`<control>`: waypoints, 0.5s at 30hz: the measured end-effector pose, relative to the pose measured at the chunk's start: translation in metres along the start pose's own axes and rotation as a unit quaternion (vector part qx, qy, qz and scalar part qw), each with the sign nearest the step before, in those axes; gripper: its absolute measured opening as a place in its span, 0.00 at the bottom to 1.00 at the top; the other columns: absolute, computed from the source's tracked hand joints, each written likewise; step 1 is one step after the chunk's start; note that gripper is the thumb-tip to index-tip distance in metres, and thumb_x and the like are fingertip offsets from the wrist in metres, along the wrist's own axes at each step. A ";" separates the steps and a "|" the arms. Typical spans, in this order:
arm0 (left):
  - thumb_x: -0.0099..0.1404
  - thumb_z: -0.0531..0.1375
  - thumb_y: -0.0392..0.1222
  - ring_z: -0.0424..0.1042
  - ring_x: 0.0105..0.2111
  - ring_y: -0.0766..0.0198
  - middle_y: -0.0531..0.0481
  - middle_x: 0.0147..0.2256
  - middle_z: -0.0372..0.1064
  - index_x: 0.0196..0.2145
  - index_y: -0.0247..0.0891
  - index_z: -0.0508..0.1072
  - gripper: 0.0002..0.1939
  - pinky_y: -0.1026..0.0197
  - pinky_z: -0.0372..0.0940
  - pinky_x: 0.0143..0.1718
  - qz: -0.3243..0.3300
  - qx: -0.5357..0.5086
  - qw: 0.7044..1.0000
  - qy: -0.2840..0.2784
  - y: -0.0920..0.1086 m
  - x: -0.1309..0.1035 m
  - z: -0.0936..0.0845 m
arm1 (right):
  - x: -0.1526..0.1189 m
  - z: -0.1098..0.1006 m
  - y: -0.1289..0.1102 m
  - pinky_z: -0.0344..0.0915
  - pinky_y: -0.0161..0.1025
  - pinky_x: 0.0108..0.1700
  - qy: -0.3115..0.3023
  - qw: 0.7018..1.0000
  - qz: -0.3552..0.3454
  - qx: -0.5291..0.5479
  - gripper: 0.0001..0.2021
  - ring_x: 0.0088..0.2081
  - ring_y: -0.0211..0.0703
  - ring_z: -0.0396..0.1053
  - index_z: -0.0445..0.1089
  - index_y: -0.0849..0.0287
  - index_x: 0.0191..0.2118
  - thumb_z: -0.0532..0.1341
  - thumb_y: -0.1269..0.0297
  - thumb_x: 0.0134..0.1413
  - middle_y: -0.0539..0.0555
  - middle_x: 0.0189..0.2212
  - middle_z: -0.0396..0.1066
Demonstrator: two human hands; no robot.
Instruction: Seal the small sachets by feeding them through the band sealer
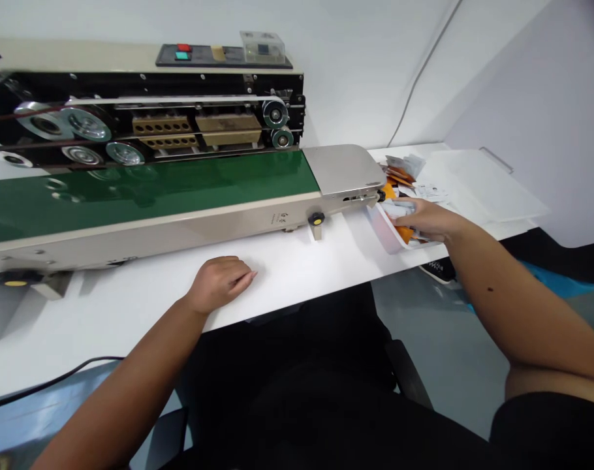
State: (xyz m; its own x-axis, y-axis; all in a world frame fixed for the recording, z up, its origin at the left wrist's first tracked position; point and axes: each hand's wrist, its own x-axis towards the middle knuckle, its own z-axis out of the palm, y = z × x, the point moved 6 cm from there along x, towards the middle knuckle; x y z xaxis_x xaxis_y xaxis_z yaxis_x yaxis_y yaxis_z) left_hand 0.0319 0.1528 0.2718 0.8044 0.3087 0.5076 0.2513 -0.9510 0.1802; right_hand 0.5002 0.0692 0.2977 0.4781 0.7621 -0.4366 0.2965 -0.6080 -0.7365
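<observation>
My left hand (222, 285) rests on the white table in a loose fist, in front of the sealing machine, with nothing showing in it. Stretched out to the right, my right hand (431, 219) reaches into a translucent plastic bin (388, 234) of small packets. Its thumb and fingers close around a whitish packet (397, 210); the fingertips are partly hidden among the contents. Below them lies an orange packet (405, 234). The bin stands by the machine's metal end plate (344, 168).
A band sealing machine (218, 124) with rollers and a green conveyor belt (179, 189) spans the back of the table. More orange and silver packets (401, 173) lie behind the bin. A black knob (316, 219) juts from the conveyor's front. A white lid-like panel (497, 183) lies far right.
</observation>
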 end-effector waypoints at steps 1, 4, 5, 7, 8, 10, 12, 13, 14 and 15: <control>0.77 0.59 0.38 0.66 0.25 0.64 0.54 0.23 0.68 0.26 0.40 0.70 0.18 0.59 0.61 0.29 0.000 0.002 1.000 0.000 0.000 0.000 0.000 | -0.001 0.001 -0.001 0.62 0.33 0.23 0.009 1.000 -0.001 -0.018 0.48 0.22 0.38 0.67 0.60 0.57 0.75 0.74 0.74 0.48 0.52 0.28 0.75; 0.77 0.58 0.38 0.66 0.24 0.64 0.54 0.22 0.68 0.25 0.40 0.70 0.19 0.59 0.61 0.28 -0.001 0.010 1.000 -0.003 0.001 0.000 0.000 | -0.003 0.005 -0.005 0.57 0.32 0.21 0.023 0.998 -0.016 -0.057 0.49 0.21 0.37 0.65 0.60 0.57 0.75 0.74 0.74 0.45 0.49 0.25 0.73; 0.77 0.58 0.39 0.67 0.24 0.64 0.54 0.22 0.68 0.25 0.40 0.70 0.19 0.59 0.61 0.28 -0.002 0.013 1.000 -0.004 0.001 0.000 0.000 | -0.004 0.007 -0.005 0.57 0.32 0.21 0.024 0.998 -0.022 -0.060 0.49 0.21 0.38 0.66 0.60 0.57 0.75 0.74 0.74 0.45 0.50 0.26 0.74; 0.77 0.58 0.39 0.67 0.24 0.64 0.53 0.23 0.68 0.26 0.40 0.70 0.19 0.59 0.61 0.28 -0.002 0.017 1.000 -0.004 0.001 -0.001 0.000 | -0.006 0.011 -0.004 0.58 0.32 0.22 0.023 0.998 -0.034 -0.054 0.49 0.23 0.37 0.67 0.61 0.59 0.74 0.75 0.73 0.45 0.52 0.29 0.76; 0.77 0.58 0.39 0.67 0.25 0.64 0.53 0.23 0.68 0.26 0.40 0.70 0.19 0.59 0.61 0.29 -0.001 0.017 1.000 -0.003 0.001 -0.001 0.000 | -0.007 0.011 -0.003 0.59 0.32 0.22 0.023 0.998 -0.038 -0.047 0.48 0.23 0.37 0.67 0.62 0.60 0.73 0.75 0.73 0.45 0.53 0.30 0.77; 0.77 0.58 0.39 0.67 0.25 0.64 0.53 0.23 0.69 0.26 0.40 0.70 0.19 0.59 0.61 0.29 0.001 0.017 1.000 0.003 0.001 -0.001 0.000 | -0.007 0.011 0.000 0.61 0.32 0.23 0.035 0.998 -0.042 -0.026 0.46 0.23 0.37 0.68 0.64 0.61 0.71 0.75 0.74 0.44 0.53 0.31 0.77; 0.77 0.58 0.39 0.67 0.25 0.64 0.53 0.23 0.68 0.26 0.39 0.70 0.19 0.59 0.61 0.29 0.002 0.018 1.000 0.006 0.002 -0.001 -0.001 | -0.007 0.005 0.002 0.65 0.33 0.25 0.060 0.997 -0.037 0.013 0.45 0.25 0.39 0.71 0.64 0.62 0.71 0.74 0.76 0.44 0.54 0.32 0.77; 0.78 0.58 0.39 0.67 0.25 0.64 0.53 0.23 0.68 0.26 0.39 0.70 0.19 0.59 0.61 0.29 0.003 0.020 1.000 0.006 0.002 -0.001 -0.001 | -0.008 0.000 0.002 0.68 0.34 0.26 0.083 0.995 -0.036 0.044 0.45 0.27 0.40 0.73 0.64 0.61 0.71 0.74 0.77 0.45 0.55 0.34 0.78; 0.78 0.58 0.39 0.67 0.24 0.64 0.53 0.23 0.68 0.25 0.39 0.70 0.20 0.59 0.61 0.28 0.004 0.023 1.000 0.007 0.002 -0.001 -0.001 | -0.011 -0.007 -0.001 0.71 0.35 0.29 0.115 0.989 -0.047 0.078 0.44 0.30 0.42 0.75 0.64 0.61 0.71 0.73 0.77 0.45 0.57 0.37 0.79; 0.78 0.58 0.39 0.67 0.24 0.64 0.53 0.22 0.68 0.25 0.40 0.70 0.20 0.59 0.61 0.28 0.004 0.026 1.000 0.008 0.003 -0.001 -0.001 | -0.016 -0.015 -0.005 0.74 0.36 0.32 0.153 0.980 -0.074 0.108 0.44 0.35 0.43 0.78 0.64 0.61 0.71 0.72 0.77 0.46 0.60 0.43 0.79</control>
State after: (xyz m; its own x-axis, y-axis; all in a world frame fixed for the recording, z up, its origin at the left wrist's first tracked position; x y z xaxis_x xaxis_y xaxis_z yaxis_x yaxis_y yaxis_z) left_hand 0.0310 0.1497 0.2722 0.7982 0.3004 0.5222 0.2722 -0.9531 0.1323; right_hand 0.5033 0.0572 0.3158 0.6778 0.7163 -0.1656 0.2152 -0.4087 -0.8869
